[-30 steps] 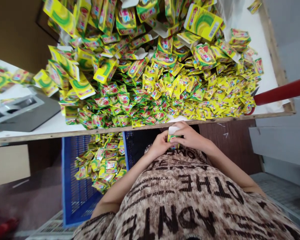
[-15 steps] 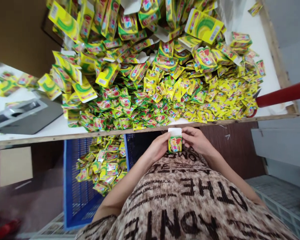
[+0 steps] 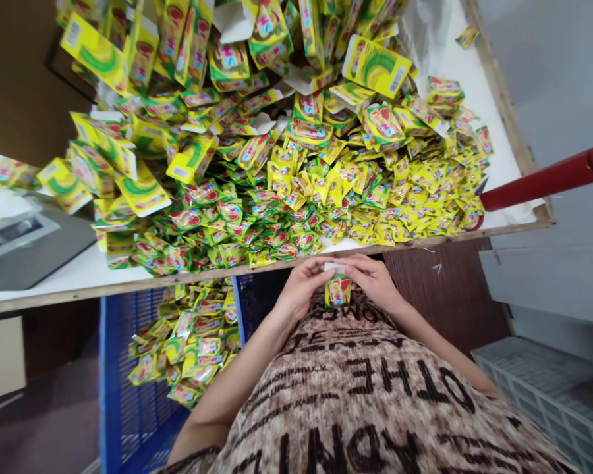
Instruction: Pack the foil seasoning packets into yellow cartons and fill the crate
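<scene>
A small yellow-and-green box (image 3: 338,293) with a white flap is held upright in front of my body, just below the table edge. My left hand (image 3: 301,284) grips its left side, the thumb on the white flap. From the right, my right hand (image 3: 371,280) pinches the same flap. Both hands' fingertips meet behind the box and are partly hidden. On the table beyond lie a heap of yellow sachets (image 3: 420,204), a heap of green sachets (image 3: 237,224) and a pile of similar boxes (image 3: 378,66).
A blue crate (image 3: 123,382) with filled packs (image 3: 202,342) stands below the table at the left. A grey metal piece (image 3: 44,243) lies on the table's left. At right, a red bar (image 3: 548,178) crosses the wooden table rim (image 3: 504,99). White crates (image 3: 543,388) stand at lower right.
My fingers have closed over the white flap, which stood up taller before and now shows as a shorter strip. The view has shifted, so the table contents appear farther left.
</scene>
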`<control>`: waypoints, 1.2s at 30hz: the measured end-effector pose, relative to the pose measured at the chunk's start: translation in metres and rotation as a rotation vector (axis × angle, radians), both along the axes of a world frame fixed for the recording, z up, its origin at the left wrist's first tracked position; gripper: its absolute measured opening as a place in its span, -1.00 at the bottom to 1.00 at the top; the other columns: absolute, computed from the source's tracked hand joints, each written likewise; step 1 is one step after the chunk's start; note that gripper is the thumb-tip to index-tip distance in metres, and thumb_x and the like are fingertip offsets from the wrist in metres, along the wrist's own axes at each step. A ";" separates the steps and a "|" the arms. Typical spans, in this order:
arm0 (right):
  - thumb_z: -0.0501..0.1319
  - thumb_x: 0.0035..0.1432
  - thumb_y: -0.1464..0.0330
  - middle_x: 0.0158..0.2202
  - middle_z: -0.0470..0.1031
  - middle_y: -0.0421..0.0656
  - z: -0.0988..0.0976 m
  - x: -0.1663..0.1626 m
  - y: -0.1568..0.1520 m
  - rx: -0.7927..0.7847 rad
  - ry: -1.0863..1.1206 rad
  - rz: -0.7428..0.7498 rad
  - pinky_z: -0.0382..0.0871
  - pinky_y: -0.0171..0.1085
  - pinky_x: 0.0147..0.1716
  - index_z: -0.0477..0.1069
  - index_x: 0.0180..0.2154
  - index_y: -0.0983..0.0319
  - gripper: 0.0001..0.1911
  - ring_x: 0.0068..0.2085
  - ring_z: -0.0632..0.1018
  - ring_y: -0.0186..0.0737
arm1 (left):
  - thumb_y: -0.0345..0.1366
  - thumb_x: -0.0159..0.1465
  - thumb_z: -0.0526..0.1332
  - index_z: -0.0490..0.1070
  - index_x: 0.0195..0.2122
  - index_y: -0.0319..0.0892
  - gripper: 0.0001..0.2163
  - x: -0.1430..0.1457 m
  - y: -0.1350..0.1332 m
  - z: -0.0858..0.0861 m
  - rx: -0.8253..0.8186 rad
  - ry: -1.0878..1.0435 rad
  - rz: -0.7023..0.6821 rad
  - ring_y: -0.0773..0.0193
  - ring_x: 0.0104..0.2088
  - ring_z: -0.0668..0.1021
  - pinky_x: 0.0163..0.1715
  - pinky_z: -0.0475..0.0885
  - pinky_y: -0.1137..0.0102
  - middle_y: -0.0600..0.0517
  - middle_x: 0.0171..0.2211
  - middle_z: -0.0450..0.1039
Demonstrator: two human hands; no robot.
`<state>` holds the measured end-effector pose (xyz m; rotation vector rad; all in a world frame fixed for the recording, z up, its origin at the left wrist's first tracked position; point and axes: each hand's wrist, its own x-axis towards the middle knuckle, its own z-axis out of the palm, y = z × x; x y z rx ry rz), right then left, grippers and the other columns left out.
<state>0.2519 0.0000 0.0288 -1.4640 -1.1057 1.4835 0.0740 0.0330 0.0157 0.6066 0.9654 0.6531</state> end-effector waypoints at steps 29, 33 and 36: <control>0.28 0.17 0.20 -0.29 0.57 -0.09 -0.017 0.010 -0.015 0.275 -0.258 0.047 0.45 -0.13 -0.16 0.58 -0.38 0.15 -0.80 -0.22 0.57 -0.16 | -0.15 0.09 0.41 0.51 -0.17 -0.19 -0.67 -0.004 -0.020 -0.041 0.411 0.173 -0.220 0.24 -0.29 0.59 -0.25 0.48 0.38 -0.04 -0.27 0.58; 0.20 0.24 0.24 -0.11 0.54 -0.06 -0.009 0.044 0.033 0.455 -0.651 -0.088 0.33 0.00 0.05 0.57 -0.19 0.12 -0.80 -0.01 0.49 -0.05 | -0.14 0.18 0.33 0.49 -0.06 -0.16 -0.66 -0.006 -0.017 -0.029 0.439 0.230 -0.115 0.22 -0.18 0.59 -0.16 0.49 0.38 -0.08 -0.11 0.56; 0.25 0.18 0.17 0.09 0.44 0.04 -0.009 0.074 0.086 0.546 -0.917 -0.123 0.21 0.10 0.15 0.47 0.03 0.20 -0.58 0.14 0.35 0.10 | -0.14 0.16 0.35 0.50 -0.06 -0.16 -0.65 -0.032 -0.014 -0.014 0.461 0.332 0.045 0.21 -0.17 0.59 -0.17 0.49 0.38 -0.08 -0.07 0.54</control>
